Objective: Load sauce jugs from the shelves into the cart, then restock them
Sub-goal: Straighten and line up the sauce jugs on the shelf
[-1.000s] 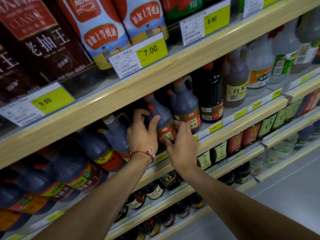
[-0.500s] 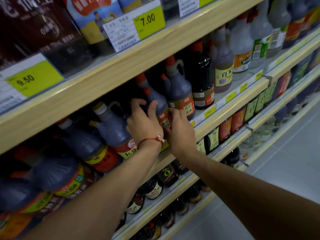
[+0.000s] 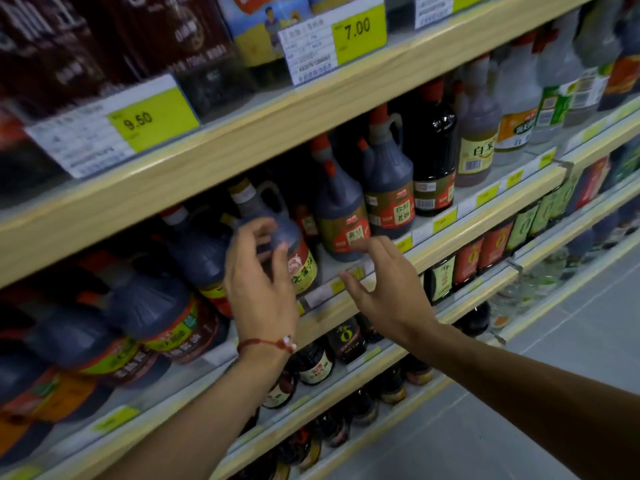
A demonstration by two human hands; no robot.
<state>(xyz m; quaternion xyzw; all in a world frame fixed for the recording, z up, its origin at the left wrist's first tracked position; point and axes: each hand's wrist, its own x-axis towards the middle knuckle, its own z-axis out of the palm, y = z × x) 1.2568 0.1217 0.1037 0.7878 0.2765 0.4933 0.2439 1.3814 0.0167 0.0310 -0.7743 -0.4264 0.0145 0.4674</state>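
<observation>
Neither hand is holding anything, so no jug is in transit at this moment. The left hand (image 3: 259, 292) is raised in front of the middle shelf (image 3: 485, 218), its fingers spread and loosely curved just before the shoulder of a dark pale-capped jug (image 3: 294, 244). Blur hides whether the fingertips touch it. The right hand (image 3: 391, 299) hangs to the right of it over the shelf's front edge, with fingers spread and slightly bent, apart from the red-capped jug (image 3: 341, 220) standing upright just to the right. A second red-capped jug and a tall dark bottle (image 3: 433, 157) stand further right, and more jugs (image 3: 156, 306) crowd the same shelf to the left. The cart is not in view, so how many jugs are loaded cannot be seen. The row looks nearly full, with only a narrow gap between the pale-capped jug and the red-capped one. By that, either loading from this stretch has hardly begun or restocking here is close to finished; these shelves alone do not settle which. Either way, a firm grip on a jug comes first
</observation>
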